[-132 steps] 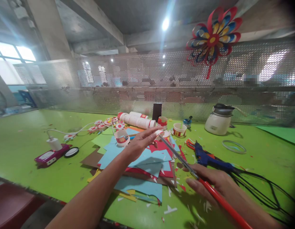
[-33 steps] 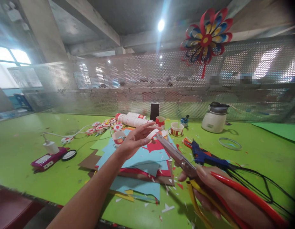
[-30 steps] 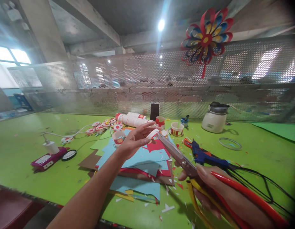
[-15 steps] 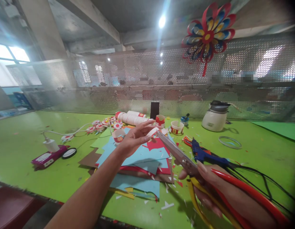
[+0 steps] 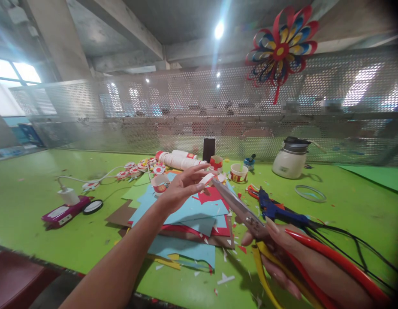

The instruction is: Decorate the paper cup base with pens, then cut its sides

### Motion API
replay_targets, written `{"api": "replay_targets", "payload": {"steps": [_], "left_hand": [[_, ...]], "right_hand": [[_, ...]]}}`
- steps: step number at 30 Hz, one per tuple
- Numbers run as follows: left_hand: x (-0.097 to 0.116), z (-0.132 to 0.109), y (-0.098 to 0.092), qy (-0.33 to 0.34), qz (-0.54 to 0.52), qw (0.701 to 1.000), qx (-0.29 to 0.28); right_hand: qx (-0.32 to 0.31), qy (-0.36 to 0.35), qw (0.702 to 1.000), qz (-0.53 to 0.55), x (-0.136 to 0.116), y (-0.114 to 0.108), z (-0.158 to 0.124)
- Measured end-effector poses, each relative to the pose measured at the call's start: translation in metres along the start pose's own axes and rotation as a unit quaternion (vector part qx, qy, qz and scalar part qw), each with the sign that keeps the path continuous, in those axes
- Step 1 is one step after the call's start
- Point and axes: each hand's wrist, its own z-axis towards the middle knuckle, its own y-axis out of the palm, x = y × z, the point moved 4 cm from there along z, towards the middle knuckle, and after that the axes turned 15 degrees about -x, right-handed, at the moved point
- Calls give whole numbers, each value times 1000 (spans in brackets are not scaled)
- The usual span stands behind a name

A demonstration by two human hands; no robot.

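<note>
My left hand (image 5: 182, 186) pinches a small curled white paper piece (image 5: 206, 179) above the stacked papers. In my right hand (image 5: 282, 253) are large scissors (image 5: 240, 208) with red and yellow handles, their blade tips close to the paper piece. Beneath both hands lie light blue sheets (image 5: 186, 212), with red and brown sheets among them. A cut paper cup (image 5: 159, 183) stands behind my left wrist, and small paper scraps (image 5: 225, 279) are scattered on the green table.
A blue glue gun (image 5: 282, 212) with black cables lies right of the scissors. Further back are a white kettle (image 5: 289, 161), a tape ring (image 5: 310, 193), a paper cup (image 5: 238, 172) and stacked cups (image 5: 181, 160). A purple power strip (image 5: 62, 213) sits left.
The curled paper piece in my left hand has shifted slightly. Both hands and the scissors are otherwise almost where they were.
</note>
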Motion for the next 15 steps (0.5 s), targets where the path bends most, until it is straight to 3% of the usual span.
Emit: {"api": "replay_targets", "payload": {"steps": [3,8,15], "left_hand": [[1,0,1,-2,0,1000,2],[1,0,1,5,1,1000,-8],[0,0,0,-2,7,1000,-14]], "right_hand": [[7,1,1000,3,-24,-11,21],[10,6,1000,9,-53,-10,35],[-2,16,1000,15,-70,-5,40]]}}
